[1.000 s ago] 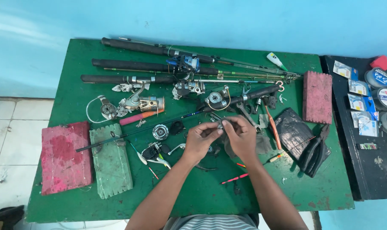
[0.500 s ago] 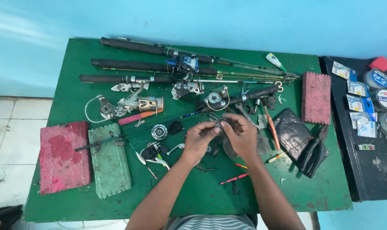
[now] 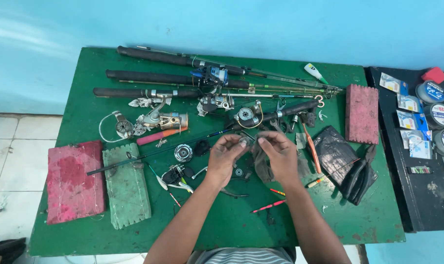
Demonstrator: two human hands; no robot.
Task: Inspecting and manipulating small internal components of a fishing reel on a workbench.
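Observation:
Over the middle of the green table (image 3: pixel 90 112), my left hand (image 3: pixel 224 157) and my right hand (image 3: pixel 279 155) meet, fingertips pinching a small round metal reel part (image 3: pixel 243 142) between them. A grey rag (image 3: pixel 262 164) hangs under my right palm. Just below the hands lie a small ring-shaped part (image 3: pixel 238 172) and a dark curved piece (image 3: pixel 232 193). A round silver spool (image 3: pixel 183 152) and a black reel body (image 3: pixel 174 174) sit to the left of my left hand.
Several fishing rods (image 3: pixel 173 77) and reels (image 3: pixel 160 119) lie across the far half. Red foam block (image 3: pixel 75 182) and green foam block (image 3: pixel 126 185) sit left, another red block (image 3: pixel 362 114) right, beside a black pouch (image 3: pixel 340 157). Line spools (image 3: pixel 439 115) fill a black side table.
Both hands have stayed over the table's middle, with only small finger movements around the little reel part. Nothing else on the table has moved.

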